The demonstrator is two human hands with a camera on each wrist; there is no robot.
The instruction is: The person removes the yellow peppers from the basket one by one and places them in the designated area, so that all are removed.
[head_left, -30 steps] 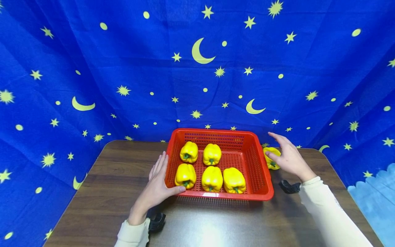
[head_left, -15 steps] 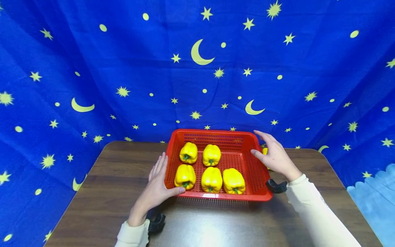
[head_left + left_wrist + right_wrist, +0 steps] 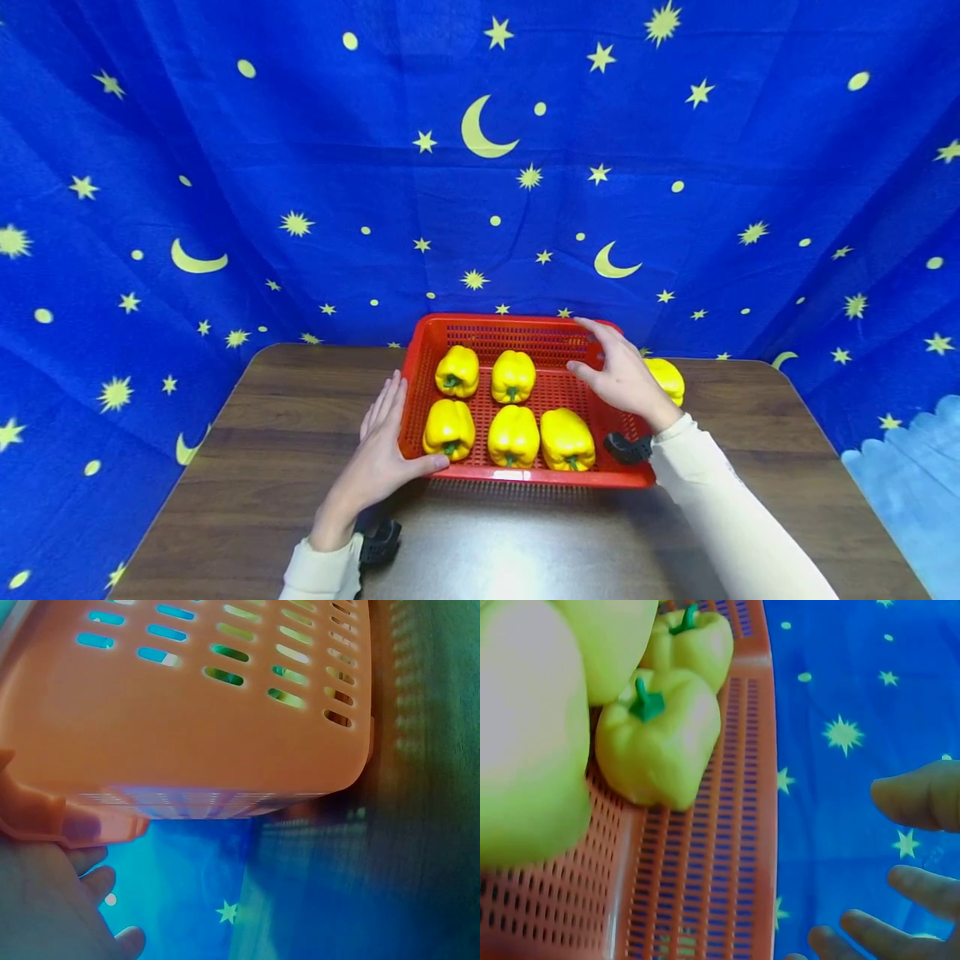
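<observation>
A red plastic basket (image 3: pixel 536 477) holds several yellow bell peppers with green stems, including a back-left one (image 3: pixel 457 371) and a front-right one (image 3: pixel 567 440). My left hand (image 3: pixel 378 450) rests at the basket's front-left corner, thumb over the near rim and fingers straight along the left side. Over the right part of the basket hovers my right hand (image 3: pixel 618 375), fingers spread and nothing in its grasp. Another yellow bell pepper (image 3: pixel 667 379) lies on the table outside the basket's right end, partly hidden by that hand. In the right wrist view, peppers (image 3: pixel 660 739) fill the left side.
The basket stands on a brown wooden table (image 3: pixel 285 450), close to its back edge. A blue curtain (image 3: pixel 360 167) with stars and moons hangs behind and on both sides. Black wrist straps (image 3: pixel 381 542) are on both wrists.
My right hand has moved left, from over the pepper on the table to over the basket's right part. My left hand has stayed at the corner, and the peppers look unmoved.
</observation>
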